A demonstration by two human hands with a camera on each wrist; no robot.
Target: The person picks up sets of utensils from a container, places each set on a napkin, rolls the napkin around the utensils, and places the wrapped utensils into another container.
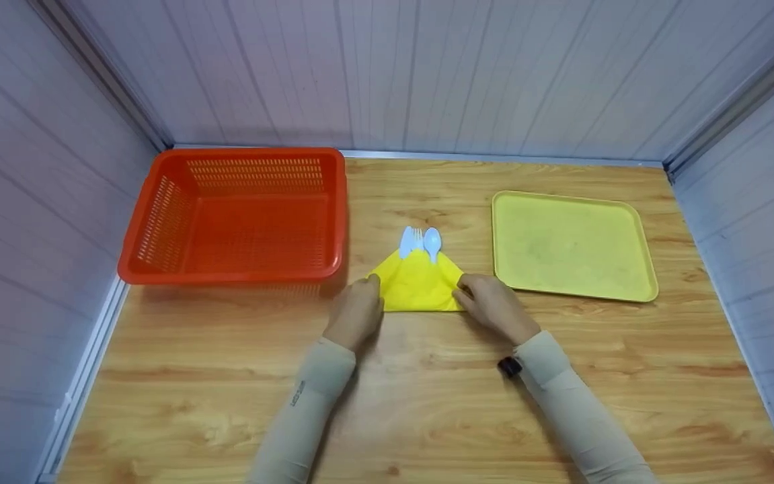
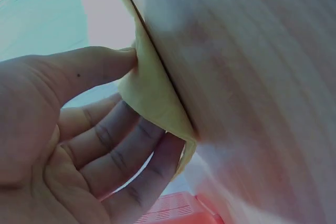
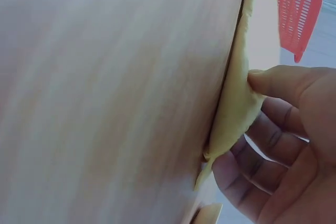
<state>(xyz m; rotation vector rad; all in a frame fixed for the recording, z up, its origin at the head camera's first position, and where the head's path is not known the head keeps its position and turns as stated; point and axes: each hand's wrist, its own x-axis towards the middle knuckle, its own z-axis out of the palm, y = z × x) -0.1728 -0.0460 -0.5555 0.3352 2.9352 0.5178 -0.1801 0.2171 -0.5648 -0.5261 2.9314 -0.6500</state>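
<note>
A yellow cloth napkin (image 1: pixel 419 286), folded with a straight near edge, lies on the table in the head view. A pale blue knife (image 1: pixel 406 242), fork (image 1: pixel 417 238) and spoon (image 1: pixel 432 242) stick out side by side from its far end, their lower parts hidden by the cloth. My left hand (image 1: pixel 358 306) pinches the napkin's left corner; in the left wrist view the thumb presses on top with the fingers beneath. On the opposite side my right hand (image 1: pixel 491 302) pinches the right corner the same way, thumb above, as the right wrist view shows.
A red plastic basket (image 1: pixel 232 277) with slotted walls stands at the back left, close to the left hand. To the right lies a flat yellow tray (image 1: pixel 575 245), just beyond the right hand. Panelled walls (image 1: pixel 413 74) bound the wooden table (image 1: pixel 427 417) at the back and sides.
</note>
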